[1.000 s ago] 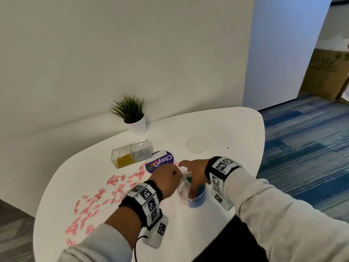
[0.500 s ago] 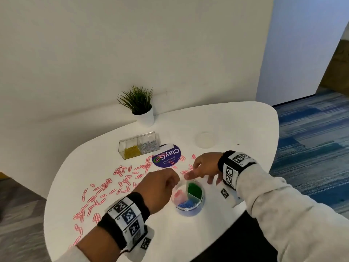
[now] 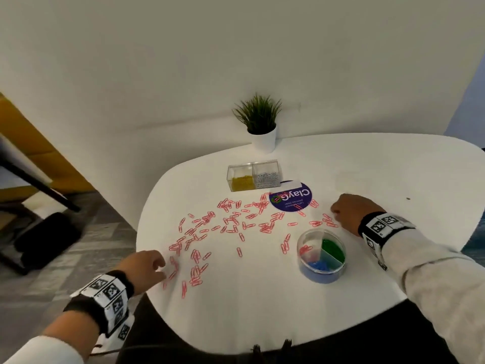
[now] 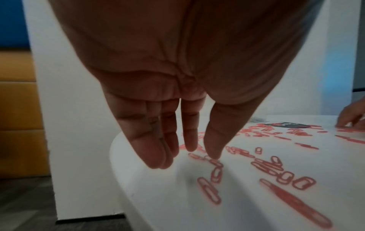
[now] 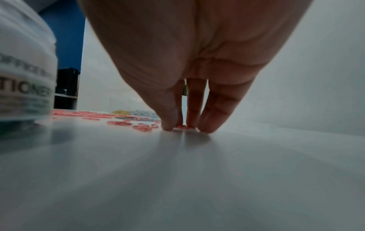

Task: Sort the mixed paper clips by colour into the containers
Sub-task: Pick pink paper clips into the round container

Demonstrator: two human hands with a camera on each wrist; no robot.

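Many red paper clips [image 3: 236, 227] lie scattered over the white table [image 3: 262, 298]. A round clear divided container [image 3: 338, 269] at the right holds green, blue and a few red clips. My left hand [image 3: 163, 266] hovers at the table's left edge with fingers nearly straight. Its thumb tip [image 4: 214, 155] touches a red clip [image 4: 216, 162]. My right hand [image 3: 334, 209] is beyond the container. Its thumb [image 5: 168, 125] and fingertips [image 5: 206, 127] stand on the table, pinching a red clip [image 5: 182, 126] between them.
A clear box [image 3: 253, 177] with yellow and silver clips stands at the back, and a purple round lid [image 3: 291, 197] lies beside it. A small potted plant [image 3: 261, 127] is by the wall. The round container [image 5: 23, 70] is close on my right hand's left.
My left hand has swung from the round container to the clips at the table's left edge. My right hand left the container and came down on clips behind it. The view tilted left.
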